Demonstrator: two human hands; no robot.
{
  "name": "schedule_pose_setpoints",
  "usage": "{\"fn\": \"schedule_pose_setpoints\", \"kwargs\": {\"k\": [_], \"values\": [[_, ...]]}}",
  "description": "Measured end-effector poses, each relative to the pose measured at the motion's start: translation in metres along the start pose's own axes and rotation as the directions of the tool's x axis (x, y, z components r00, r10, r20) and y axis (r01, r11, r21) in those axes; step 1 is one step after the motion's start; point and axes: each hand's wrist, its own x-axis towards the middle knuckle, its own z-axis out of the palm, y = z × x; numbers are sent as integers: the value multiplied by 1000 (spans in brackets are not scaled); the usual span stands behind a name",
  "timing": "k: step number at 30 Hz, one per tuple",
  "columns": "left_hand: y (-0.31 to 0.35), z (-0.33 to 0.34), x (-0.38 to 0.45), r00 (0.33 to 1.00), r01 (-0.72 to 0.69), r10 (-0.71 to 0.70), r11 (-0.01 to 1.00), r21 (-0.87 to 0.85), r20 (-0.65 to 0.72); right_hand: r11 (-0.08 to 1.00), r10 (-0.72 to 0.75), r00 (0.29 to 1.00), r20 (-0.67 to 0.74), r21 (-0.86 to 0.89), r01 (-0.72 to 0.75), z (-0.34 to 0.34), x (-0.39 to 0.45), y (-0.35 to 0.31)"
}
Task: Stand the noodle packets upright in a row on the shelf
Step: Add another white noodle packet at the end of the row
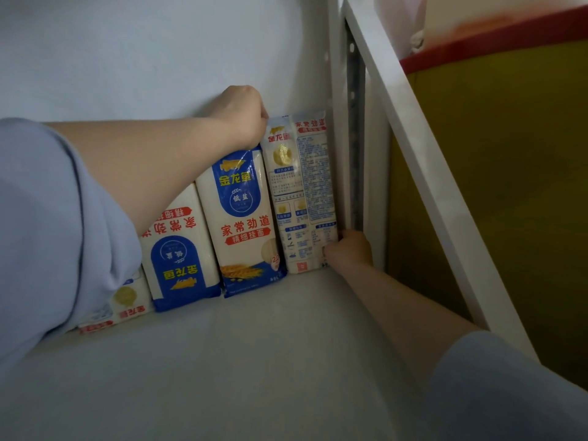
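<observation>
Several white and blue noodle packets stand in a row against the back wall of a white shelf (254, 361). The rightmost packet (302, 192) shows its printed back and stands next to the shelf's right post. My left hand (245, 113) grips its top left corner. My right hand (348, 249) holds its lower right edge. To its left stands a front-facing packet (243, 224), then an upside-down packet (178, 249). A further packet (124, 305) is mostly hidden behind my left sleeve.
A white metal upright (359, 148) and a slanted white frame bar (423, 160) bound the shelf on the right. Beyond them is a yellow panel with a red top edge (509, 154). The shelf board in front of the packets is bare.
</observation>
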Motion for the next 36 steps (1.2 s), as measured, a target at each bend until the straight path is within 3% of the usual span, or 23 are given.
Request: {"fn": "schedule_pose_setpoints", "kwargs": {"k": [5, 11, 17, 22, 25, 28, 31, 36], "values": [[1, 3, -3, 1000, 9, -9, 998, 55, -6, 1000, 15, 999, -44, 21, -14, 1, -1, 0], [6, -5, -13, 999, 51, -51, 999, 1, 17, 998, -3, 999, -40, -69, 0, 3, -7, -3], [14, -24, -51, 996, -86, 86, 992, 89, 12, 923, -102, 994, -51, -378, 75, 1, -31, -11], [21, -30, -112, 979, -118, 105, 991, 66, 176, 792, -114, 990, 84, -594, 142, -12, -59, -29], [24, -23, -150, 928, -87, 60, 995, 57, 367, 693, -119, 976, 183, -689, 214, -19, -77, -43], [25, -16, -177, 779, -41, -22, 996, 85, 626, 556, 1, 948, 318, -788, 264, -26, -94, -64], [25, -9, -190, 660, 34, -67, 998, 59, 748, 444, 103, 903, 418, -831, 334, -28, -101, -84], [30, -1, -187, 689, 235, -64, 962, -138, 722, 401, 56, 888, 456, -825, 398, -27, -92, -106]]}}
